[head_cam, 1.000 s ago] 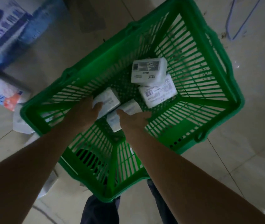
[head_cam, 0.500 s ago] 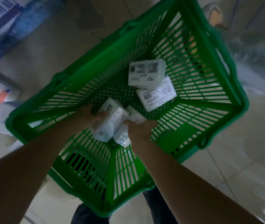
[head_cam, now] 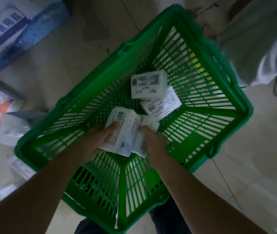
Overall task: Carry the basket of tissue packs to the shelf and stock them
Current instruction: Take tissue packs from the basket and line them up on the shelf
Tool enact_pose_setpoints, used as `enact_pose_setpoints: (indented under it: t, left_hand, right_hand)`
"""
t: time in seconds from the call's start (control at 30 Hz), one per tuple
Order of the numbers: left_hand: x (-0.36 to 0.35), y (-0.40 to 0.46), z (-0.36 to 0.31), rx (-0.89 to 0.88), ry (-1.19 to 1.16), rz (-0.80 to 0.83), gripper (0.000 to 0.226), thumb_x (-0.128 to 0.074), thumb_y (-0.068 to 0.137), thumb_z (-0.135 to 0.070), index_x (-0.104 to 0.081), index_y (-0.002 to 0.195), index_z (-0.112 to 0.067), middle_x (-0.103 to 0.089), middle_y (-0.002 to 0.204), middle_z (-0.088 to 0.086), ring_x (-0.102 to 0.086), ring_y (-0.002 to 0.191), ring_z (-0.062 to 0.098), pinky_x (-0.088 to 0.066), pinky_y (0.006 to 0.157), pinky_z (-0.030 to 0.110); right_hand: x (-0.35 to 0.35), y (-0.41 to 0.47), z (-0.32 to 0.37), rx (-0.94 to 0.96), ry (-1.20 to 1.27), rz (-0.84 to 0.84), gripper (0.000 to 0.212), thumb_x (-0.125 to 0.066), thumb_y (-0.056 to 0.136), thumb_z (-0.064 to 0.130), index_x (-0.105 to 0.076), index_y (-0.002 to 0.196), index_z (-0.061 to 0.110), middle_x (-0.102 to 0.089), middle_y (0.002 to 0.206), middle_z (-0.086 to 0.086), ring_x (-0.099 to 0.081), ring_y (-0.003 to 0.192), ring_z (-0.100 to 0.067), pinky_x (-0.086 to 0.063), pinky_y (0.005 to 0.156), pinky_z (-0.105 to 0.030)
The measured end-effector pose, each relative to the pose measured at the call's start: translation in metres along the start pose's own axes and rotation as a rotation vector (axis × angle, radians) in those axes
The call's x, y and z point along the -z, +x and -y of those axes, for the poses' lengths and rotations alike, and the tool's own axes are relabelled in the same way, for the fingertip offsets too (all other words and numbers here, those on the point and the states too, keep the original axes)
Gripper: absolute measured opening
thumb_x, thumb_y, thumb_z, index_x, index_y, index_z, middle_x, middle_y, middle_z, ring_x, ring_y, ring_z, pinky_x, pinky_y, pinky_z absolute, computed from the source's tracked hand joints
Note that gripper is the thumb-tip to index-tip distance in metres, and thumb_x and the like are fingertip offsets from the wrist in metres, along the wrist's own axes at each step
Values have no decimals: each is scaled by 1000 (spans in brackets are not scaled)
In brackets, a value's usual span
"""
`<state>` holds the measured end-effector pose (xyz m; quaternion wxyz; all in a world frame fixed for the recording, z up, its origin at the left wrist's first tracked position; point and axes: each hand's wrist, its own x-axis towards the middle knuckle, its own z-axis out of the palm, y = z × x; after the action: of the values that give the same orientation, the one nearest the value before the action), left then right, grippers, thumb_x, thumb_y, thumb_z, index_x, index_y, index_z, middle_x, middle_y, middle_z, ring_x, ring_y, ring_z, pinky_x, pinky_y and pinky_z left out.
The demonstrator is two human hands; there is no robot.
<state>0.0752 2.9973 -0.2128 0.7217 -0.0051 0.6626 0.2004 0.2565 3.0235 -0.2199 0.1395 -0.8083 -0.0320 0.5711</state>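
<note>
Head view: I look straight down into my green basket (head_cam: 232, 105), which appears to sit on the tiled floor (head_cam: 235, 166) just ahead of my legs.
Left hand: my left hand (head_cam: 98, 141) is curled around a white tissue pack (head_cam: 122, 132), thumb over its printed face, gripping it from the left side so it lifts clear of the basket bottom.
Right hand: my right hand (head_cam: 153, 139) is closed on a second pack (head_cam: 142, 142) pressed against the first, so I judge I am gathering two at once to save trips.
Packs left inside: two more packs lie at the far right of the basket bottom, the upper pack (head_cam: 148, 86) resting partly on the lower pack (head_cam: 161, 105).
Task's thing: the basket holds all four packs I can see; no shelf shows in this view.
Surroundings: a blue-and-white carton (head_cam: 16, 31) lies far left, and loose white packaging (head_cam: 12, 130) just left of the basket; a grey trouser leg (head_cam: 256, 41) of another person stands at the far right.
Step in hand: taking packs out for stocking, I judge.
Risk: the two soft packs could slip against each other, since each hand grips only one side.
</note>
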Motion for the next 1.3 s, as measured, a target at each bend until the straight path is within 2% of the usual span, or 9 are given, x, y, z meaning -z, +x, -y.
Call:
enact_pose_setpoints:
  t: [0.2,0.33,0.47,0.6,0.83,1.0,1.1,1.17,1.3]
  left_hand:
    - [0,-38,5,-15,-179,37,70,-93,63,-51,-74,121,-16,-80,116,10,-78,101,26,-62,79,39]
    - [4,-72,1,-39,-141,-85,78,-98,31,-65,-85,94,-21,-83,99,9,-81,85,27,-63,62,33]
    - [12,-116,-13,-96,-114,-119,68,-96,32,-69,-85,86,-29,-83,93,9,-81,79,26,-63,62,34]
    - [9,-173,-41,-177,-132,-141,66,-95,40,-68,-84,90,-27,-83,99,12,-81,88,31,-64,80,47]
    - [-17,-308,-103,-306,-179,-305,67,-91,58,-59,-77,103,-11,-82,97,13,-78,95,36,-59,94,57]
    - [-9,-408,-134,-392,-189,-359,63,-81,60,-59,-78,100,-12,-83,86,9,-78,67,20,-59,53,26]
    - [1,-469,-157,-433,-191,-375,61,-82,57,-60,-79,97,-13,-83,85,6,-80,74,21,-61,65,31]
    - [7,-510,-170,-482,-219,-389,45,-83,68,-54,-79,92,-16,-83,80,3,-79,66,16,-59,58,27]
    - [11,-585,-178,-526,-279,-512,27,-83,82,-41,-78,87,-16,-80,68,-3,-75,54,11,-54,44,22]
  right_hand:
    - [15,-25,24,153,-195,87,23,-75,86,31,-71,103,16,-74,96,-3,-72,81,-21,-56,57,-26]
    - [36,-50,48,190,-385,196,36,-68,89,44,-71,107,12,-75,98,-10,-73,84,-27,-54,63,-32]
    - [48,-91,73,227,-421,273,39,-66,88,48,-74,103,12,-78,95,-11,-77,76,-25,-60,61,-32]
    - [52,-144,101,241,-379,334,28,-64,88,40,-75,88,15,-79,73,-5,-76,61,-21,-57,52,-27]
    - [48,-259,152,280,-256,378,18,-66,92,37,-71,87,20,-73,90,-13,-70,84,-35,-57,84,-50]
    - [52,-344,187,324,-262,448,30,-68,86,43,-77,95,16,-79,74,-6,-74,71,-30,-61,70,-42]
    - [52,-403,214,327,-258,554,32,-71,82,47,-85,94,21,-82,88,-8,-78,77,-31,-65,75,-47]
    - [50,-449,234,336,-230,613,29,-67,86,46,-86,78,26,-81,79,-5,-78,71,-26,-63,64,-37]
    - [55,-529,255,348,-206,653,58,-50,104,20,-83,57,21,-76,60,-2,-73,52,-16,-55,43,-24]
